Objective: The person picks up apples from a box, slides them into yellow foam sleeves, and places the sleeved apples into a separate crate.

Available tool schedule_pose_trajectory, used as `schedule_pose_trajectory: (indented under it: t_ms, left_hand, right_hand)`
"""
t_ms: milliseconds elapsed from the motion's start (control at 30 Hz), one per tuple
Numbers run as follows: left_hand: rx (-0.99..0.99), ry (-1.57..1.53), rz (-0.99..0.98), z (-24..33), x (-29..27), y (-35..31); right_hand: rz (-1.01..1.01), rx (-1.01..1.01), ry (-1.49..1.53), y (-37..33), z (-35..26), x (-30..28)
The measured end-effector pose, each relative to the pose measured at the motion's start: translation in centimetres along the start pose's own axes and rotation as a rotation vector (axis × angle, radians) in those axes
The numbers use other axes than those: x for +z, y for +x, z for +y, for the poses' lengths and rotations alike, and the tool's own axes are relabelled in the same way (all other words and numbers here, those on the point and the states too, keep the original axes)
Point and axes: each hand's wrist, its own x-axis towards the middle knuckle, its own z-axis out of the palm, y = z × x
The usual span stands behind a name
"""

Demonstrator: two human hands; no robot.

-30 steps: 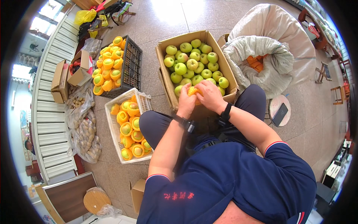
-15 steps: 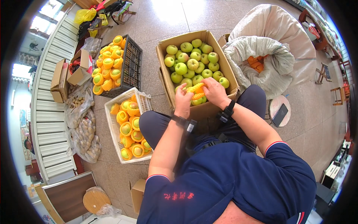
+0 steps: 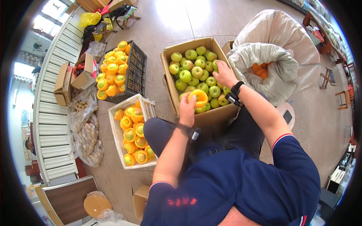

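Since half a second ago my right hand [image 3: 226, 76] has let go of the yellow foam sleeve [image 3: 203, 98] and moved outward, away from me, to the far right side of the cardboard box [image 3: 215, 113]. My left hand [image 3: 186, 109] alone grips the sleeve, thumb and fingers pinching its left edge, just above the box's near side. My right fingers are curled at a green apple [image 3: 215, 65] by the wall; whether they have closed on it I cannot tell.

Below both hands the box is full of bare green apples [image 3: 197, 71]. Left of my left hand and nearer me, the white crate [image 3: 115, 137] holds apples in yellow sleeves [image 3: 130, 135]; farther left and beyond it, the black crate [image 3: 136, 75] is heaped with more sleeved fruit [image 3: 113, 68]. Just right of my right hand, a pale woven sack [image 3: 245, 62] with a rolled rim has orange material [image 3: 260, 70] inside.

The sleeve is spread into a ring, mouth facing up toward my head; I see it nearly end-on, so its long axis runs roughly along my gaze.
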Motion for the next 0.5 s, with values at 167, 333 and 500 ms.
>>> schedule_pose_trajectory:
  t_ms: [167,333,500]
  left_hand:
    - [0.041,0.113,0.014,-0.5,-0.2,-0.7]
    - [0.043,0.132,-0.003,-0.6,0.2,-0.9]
    - [0.062,0.093,-0.02,-0.9,0.0,-0.7]
  right_hand:
    - [-0.117,0.095,-0.094,2.8,0.6,0.5]
    - [-0.108,0.126,-0.126,2.5,1.1,1.7]
    - [-0.097,0.146,-0.27,1.5,-0.6,1.0]
